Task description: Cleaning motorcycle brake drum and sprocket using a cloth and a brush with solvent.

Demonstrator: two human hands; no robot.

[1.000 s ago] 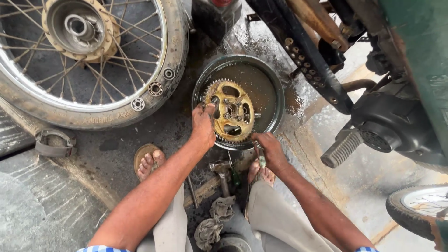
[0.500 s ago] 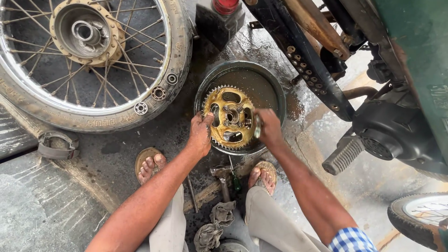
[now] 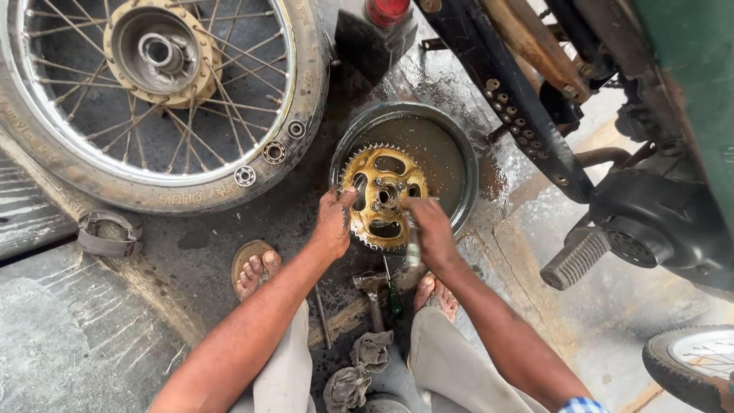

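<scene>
A gold toothed sprocket (image 3: 380, 197) lies tilted in a round dark metal pan (image 3: 459, 157) on the oily floor. My left hand (image 3: 334, 223) grips the sprocket's near-left rim. At the sprocket's centre hub, my right hand (image 3: 428, 229) is closed around a small brush-like tool (image 3: 413, 246) whose handle sticks out below the fist. Both hands are greasy.
A spoked motorcycle wheel (image 3: 160, 99) with loose bearings (image 3: 274, 151) on its tyre lies at the upper left. A motorcycle frame and engine (image 3: 650, 222) stand to the right. A hammer (image 3: 372, 291), a screwdriver and rags (image 3: 359, 367) lie between my sandalled feet. A brake shoe (image 3: 109, 233) lies at the left.
My right hand has moved from the sprocket's right rim to its centre hub with the tool. My left hand stays on the near-left rim.
</scene>
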